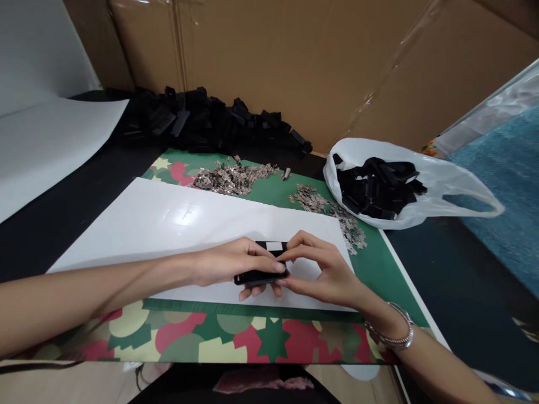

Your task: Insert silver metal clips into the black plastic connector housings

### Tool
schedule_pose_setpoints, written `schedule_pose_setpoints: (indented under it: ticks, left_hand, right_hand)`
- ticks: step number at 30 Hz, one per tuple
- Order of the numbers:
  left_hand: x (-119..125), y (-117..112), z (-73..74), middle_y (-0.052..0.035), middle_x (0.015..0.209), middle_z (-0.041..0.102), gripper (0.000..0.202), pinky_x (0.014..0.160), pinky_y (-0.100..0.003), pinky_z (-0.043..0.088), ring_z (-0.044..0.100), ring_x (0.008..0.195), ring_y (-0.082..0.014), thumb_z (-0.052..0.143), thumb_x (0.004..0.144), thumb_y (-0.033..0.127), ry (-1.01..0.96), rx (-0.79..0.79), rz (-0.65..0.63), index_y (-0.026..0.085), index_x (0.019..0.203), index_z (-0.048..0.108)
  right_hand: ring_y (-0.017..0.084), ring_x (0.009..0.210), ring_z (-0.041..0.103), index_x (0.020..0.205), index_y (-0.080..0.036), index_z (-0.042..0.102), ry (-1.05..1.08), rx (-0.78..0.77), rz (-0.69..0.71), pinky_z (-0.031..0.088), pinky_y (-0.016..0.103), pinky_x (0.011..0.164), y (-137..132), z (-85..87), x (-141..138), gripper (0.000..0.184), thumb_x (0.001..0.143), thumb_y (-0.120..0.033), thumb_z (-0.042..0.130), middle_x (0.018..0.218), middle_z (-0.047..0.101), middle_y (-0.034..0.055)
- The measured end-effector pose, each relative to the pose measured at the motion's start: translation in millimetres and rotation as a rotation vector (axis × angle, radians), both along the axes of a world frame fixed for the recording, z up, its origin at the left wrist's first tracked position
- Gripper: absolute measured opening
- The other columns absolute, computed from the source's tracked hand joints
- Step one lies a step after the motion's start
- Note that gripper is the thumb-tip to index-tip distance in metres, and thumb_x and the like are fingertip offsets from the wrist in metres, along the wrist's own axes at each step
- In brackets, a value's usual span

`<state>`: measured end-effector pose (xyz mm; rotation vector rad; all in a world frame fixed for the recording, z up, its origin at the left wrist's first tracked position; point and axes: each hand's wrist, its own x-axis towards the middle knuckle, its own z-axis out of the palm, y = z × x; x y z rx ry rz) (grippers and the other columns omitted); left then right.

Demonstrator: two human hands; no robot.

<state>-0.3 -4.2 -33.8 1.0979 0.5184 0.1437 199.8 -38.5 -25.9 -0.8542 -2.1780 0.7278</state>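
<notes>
A small black plastic case (257, 277) is held above a white sheet (202, 216) in the middle of the view. My left hand (240, 262) wraps round it, thumb on top and fingertips curling out beneath. From the right, my right hand (322, 266) pinches at the case's right end with thumb and forefinger; anything tiny between those fingertips is hidden. Just behind the fingers shows a white patch (274, 246) on a black part, partly covered by my hands. A silver bracelet (400, 328) circles my right wrist.
Small metal pieces lie in a pile (233, 178) and a second pile (314, 199) beyond the sheet. Black plastic parts (202, 118) heap along the back by the cardboard (269, 62). A white plastic bag (438, 185) at right holds black parts. A patterned green board (269, 339) lies underneath.
</notes>
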Motion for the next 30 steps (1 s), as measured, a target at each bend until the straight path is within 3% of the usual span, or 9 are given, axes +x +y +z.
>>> schedule_pose_setpoints:
  ticks: [8,23,30]
  left_hand:
    - [0.4,-1.6,0.7,-0.0016,0.070,0.066,0.024,0.038,-0.020,0.024,0.035,0.038,-0.0028,0.059,0.082,0.034,-0.001,-0.004,0.007,0.012,0.079,0.067]
    - [0.4,-2.8,1.9,0.0013,0.061,0.060,0.023,0.037,-0.020,0.023,0.036,0.040,-0.0040,0.059,0.082,0.035,0.023,0.023,0.009,0.013,0.074,0.062]
    - [1.7,-3.0,-0.4,0.0043,0.059,0.058,0.021,0.034,-0.018,0.021,0.034,0.036,-0.0041,0.058,0.082,0.035,-0.008,0.048,0.024,0.017,0.093,0.054]
  right_hand:
    - [0.013,0.069,0.054,0.091,-0.015,0.066,0.033,0.024,-0.002,0.047,0.026,0.059,-0.5,-2.9,-1.7,0.021,0.072,-0.018,0.071,0.078,0.054,0.0036]
    - [0.013,0.067,0.054,0.093,-0.016,0.065,0.031,0.090,0.008,0.047,0.028,0.058,-2.0,-3.9,-1.6,0.019,0.075,-0.022,0.068,0.077,0.056,0.0049]
    - [0.013,0.069,0.053,0.094,-0.015,0.064,0.051,0.107,0.029,0.047,0.027,0.059,-2.1,-4.7,-2.2,0.019,0.076,-0.021,0.068,0.077,0.054,0.0043]
